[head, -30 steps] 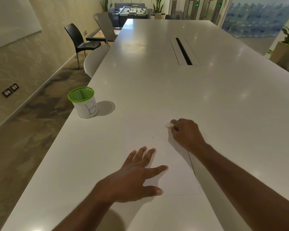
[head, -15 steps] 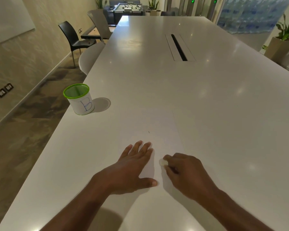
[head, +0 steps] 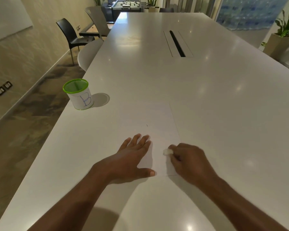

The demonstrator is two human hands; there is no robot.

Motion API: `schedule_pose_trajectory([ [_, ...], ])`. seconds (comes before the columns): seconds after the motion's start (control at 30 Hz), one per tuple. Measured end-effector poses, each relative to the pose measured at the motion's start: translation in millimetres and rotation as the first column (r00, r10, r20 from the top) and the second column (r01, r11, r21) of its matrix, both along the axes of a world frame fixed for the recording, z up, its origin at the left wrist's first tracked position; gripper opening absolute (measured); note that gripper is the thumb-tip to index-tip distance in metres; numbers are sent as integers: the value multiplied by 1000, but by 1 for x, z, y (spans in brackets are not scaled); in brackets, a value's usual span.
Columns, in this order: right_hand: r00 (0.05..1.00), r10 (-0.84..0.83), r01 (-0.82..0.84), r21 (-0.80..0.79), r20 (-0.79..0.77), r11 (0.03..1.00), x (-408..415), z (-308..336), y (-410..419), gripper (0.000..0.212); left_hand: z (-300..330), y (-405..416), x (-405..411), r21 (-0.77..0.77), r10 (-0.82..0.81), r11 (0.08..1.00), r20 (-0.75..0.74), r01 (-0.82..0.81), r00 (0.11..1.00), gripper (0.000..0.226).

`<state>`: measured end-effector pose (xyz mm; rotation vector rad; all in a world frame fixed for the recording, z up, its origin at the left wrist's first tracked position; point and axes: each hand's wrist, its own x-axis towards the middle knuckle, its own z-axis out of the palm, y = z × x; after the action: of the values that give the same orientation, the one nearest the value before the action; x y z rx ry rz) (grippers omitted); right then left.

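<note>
Pressing flat on the sheet of paper (head: 157, 117), the left hand (head: 133, 157) lies palm down in the lower centre of the frame. Its fingers are straight and close together and point toward the top of the frame. Its thumb is spread out toward the right, and its tip rests near the sheet's lower edge. The forearm enters from the bottom left corner.

The right hand (head: 188, 162) sits just right of it, knuckles up and fingers curled tight. It pinches a small white piece (head: 167, 152) at the fingertips. The piece protrudes toward the left and touches the sheet near its lower right part. What the piece is made of cannot be told. The right forearm enters from the bottom right corner. The two hands are near each other but apart.

The sheet lies flat on the white bench (head: 223, 114), running from the hands up toward mid-frame. It carries one tiny dark pen mark (head: 147, 125), above the left hand's fingertips. No other writing is legible on the sheet.

A white cup (head: 78, 95) with a green rim and a green mesh interior stands upright at the bench's left edge, in the left middle of the frame, well apart from the hands. Its side bears a single hand-drawn letter "B" in blue.

A long cable slot (head: 177, 43) is set into the bench in the upper centre. A black chair (head: 70, 35) stands at upper left, a potted plant (head: 284, 30) at the right edge, and wall sockets (head: 3, 88) at the far left.
</note>
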<state>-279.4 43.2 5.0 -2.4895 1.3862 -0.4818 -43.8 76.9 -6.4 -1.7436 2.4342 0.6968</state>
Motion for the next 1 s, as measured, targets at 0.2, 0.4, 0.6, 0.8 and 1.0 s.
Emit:
schedule_pose_trajectory([
  [0.2,1000,-10,10,-23,6,1000,4,2,17,10,1,1,0,3,5,1000,7,-5,1000,104],
  [0.4,998,-62,62,-9,-13,998,-7,2,4,7,2,0,-1,7,4,1000,15,-4,1000,105],
  [0.6,957,-222,185,196,186,963,7,10,-8,12,8,2,-3,0,11,1000,-4,-11,1000,104],
  [0.8,731,-433,70,574,527,816,21,12,-4,19,7,3,-3,10,51,999,-58,-51,997,105],
  [1.0,641,-447,-49,615,624,787,26,22,-3,19,19,3,-24,-163,232,926,-466,-341,854,55],
])
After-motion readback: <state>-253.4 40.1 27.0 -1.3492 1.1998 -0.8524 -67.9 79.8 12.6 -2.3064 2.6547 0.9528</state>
